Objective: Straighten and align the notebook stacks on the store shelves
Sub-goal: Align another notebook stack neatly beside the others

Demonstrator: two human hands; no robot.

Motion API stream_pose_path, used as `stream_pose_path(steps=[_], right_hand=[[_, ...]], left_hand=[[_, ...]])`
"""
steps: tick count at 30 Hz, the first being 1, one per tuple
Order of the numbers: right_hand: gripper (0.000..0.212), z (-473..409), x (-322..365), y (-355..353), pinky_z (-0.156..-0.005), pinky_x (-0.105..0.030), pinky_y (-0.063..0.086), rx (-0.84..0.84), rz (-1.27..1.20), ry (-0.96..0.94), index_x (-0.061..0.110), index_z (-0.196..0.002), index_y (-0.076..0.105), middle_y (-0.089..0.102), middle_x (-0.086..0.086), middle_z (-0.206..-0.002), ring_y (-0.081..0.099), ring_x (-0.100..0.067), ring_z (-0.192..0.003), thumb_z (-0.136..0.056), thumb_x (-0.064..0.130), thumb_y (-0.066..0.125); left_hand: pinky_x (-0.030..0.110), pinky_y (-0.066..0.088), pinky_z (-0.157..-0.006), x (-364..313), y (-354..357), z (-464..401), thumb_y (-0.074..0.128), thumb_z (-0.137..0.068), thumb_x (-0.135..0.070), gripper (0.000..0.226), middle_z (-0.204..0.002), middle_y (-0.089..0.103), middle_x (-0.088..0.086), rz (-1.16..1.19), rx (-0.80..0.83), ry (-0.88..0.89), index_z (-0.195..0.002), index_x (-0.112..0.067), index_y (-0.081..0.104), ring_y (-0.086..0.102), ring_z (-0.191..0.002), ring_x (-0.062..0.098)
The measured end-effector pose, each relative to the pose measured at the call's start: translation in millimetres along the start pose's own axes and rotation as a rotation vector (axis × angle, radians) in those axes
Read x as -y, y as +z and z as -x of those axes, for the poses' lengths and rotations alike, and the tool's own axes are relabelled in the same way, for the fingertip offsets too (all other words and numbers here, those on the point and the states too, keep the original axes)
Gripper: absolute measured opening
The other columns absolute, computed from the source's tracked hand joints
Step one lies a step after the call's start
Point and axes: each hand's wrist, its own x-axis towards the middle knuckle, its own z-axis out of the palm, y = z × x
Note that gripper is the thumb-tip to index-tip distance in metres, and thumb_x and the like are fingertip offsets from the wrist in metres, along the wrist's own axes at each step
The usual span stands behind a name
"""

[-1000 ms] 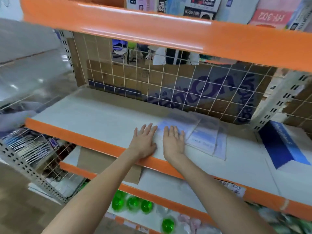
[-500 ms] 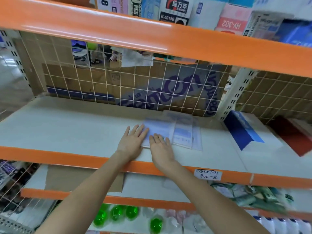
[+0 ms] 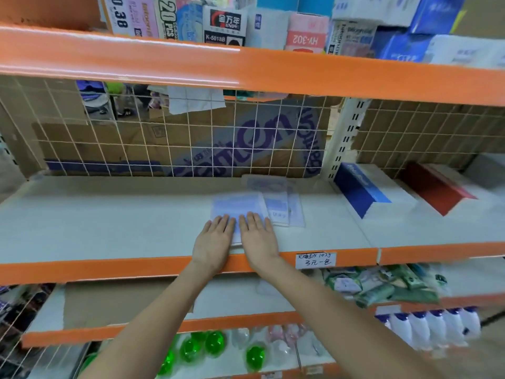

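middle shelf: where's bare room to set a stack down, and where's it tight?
Widest bare patch on the white shelf: from its left end to the left hand, between wire grid and orange lip. A narrower patch lies between the notebooks and the blue-edged box. Crowded: the centre, where both hands, the right hand included, press the notebooks, and the boxed right end.

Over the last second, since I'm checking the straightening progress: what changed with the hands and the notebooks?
Both flat hands, left hand and right hand, slid farther onto the pale blue plastic-wrapped notebook stack; much else is camera shift. Neither took a grip. The stack stayed fanned out on the white shelf board.
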Motion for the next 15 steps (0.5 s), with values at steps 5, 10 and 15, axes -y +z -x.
stream_pose_path(steps=[5,10,15], right_hand=[[0.060,10.2,-19.3,-12.1,-0.116,-0.041,0.010,-0.094,-0.047,0.008,0.005,-0.150,0.011,0.017,-0.015,-0.156,0.014,-0.026,-0.145,-0.096,0.005,0.037],[0.057,24.4,-58.6,-27.8,-0.115,-0.039,0.013,-0.204,-0.101,0.051,0.006,-0.147,0.022,0.028,-0.012,-0.152,0.021,-0.024,-0.142,-0.094,0.004,0.043],[0.065,48.6,-125.7,-44.0,-0.118,-0.040,0.005,-0.255,-0.067,0.105,0.009,-0.150,0.015,0.018,-0.010,-0.157,0.011,-0.022,-0.146,-0.094,0.007,0.048]], left_hand=[[0.029,0.005,-0.115,-14.0,-17.5,-1.4,0.027,-0.100,-0.008,0.053,-0.158,0.012,0.007,-0.012,-0.045,0.080,-0.150,-0.010,0.009,0.013,-0.145,0.019],[0.027,0.008,-0.114,-49.7,-48.0,-13.1,0.029,-0.098,-0.007,0.053,-0.155,0.024,0.000,-0.034,-0.164,0.147,-0.149,-0.014,0.018,0.020,-0.142,0.015],[0.031,0.008,-0.115,-117.8,-73.9,-29.2,0.030,-0.099,-0.007,0.051,-0.155,0.023,0.004,-0.045,-0.228,0.177,-0.149,-0.013,0.019,0.018,-0.144,0.019]])
